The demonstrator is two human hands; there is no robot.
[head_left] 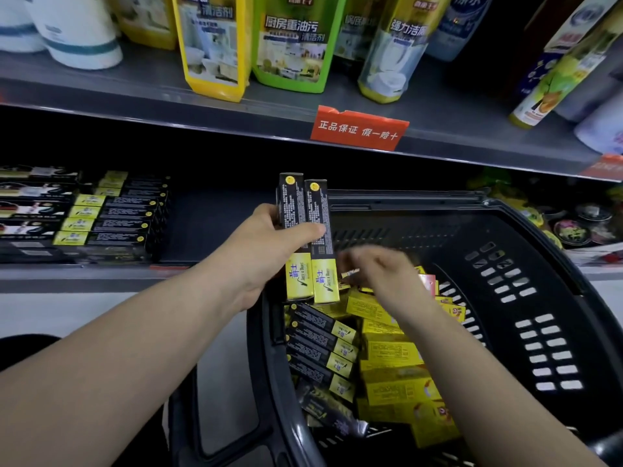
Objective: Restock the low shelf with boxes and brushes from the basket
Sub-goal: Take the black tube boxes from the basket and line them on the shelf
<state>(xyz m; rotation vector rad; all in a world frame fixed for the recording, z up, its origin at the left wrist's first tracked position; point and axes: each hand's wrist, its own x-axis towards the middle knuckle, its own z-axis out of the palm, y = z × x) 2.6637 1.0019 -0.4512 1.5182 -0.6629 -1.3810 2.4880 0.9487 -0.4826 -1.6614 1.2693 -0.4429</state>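
My left hand (266, 244) grips two long black-and-yellow boxes (310, 237) upright, side by side, above the near left rim of the black basket (526, 298). My right hand (381, 274) reaches down into the basket, blurred, its fingers curled over the pile of boxes; whether it holds one I cannot tell. In the basket lie several more black-and-yellow boxes (320, 345) and yellow boxes (394, 352). On the low shelf (209, 224), at the left, stand rows of the same black-and-yellow boxes (111, 217).
Dark packets (30, 203) fill the shelf's far left. The shelf above carries cleaner bottles and pouches (290, 45) and a red label (357, 128). Round tins (580, 227) sit beyond the basket on the right. A dark packet (330, 412) lies at the basket's bottom.
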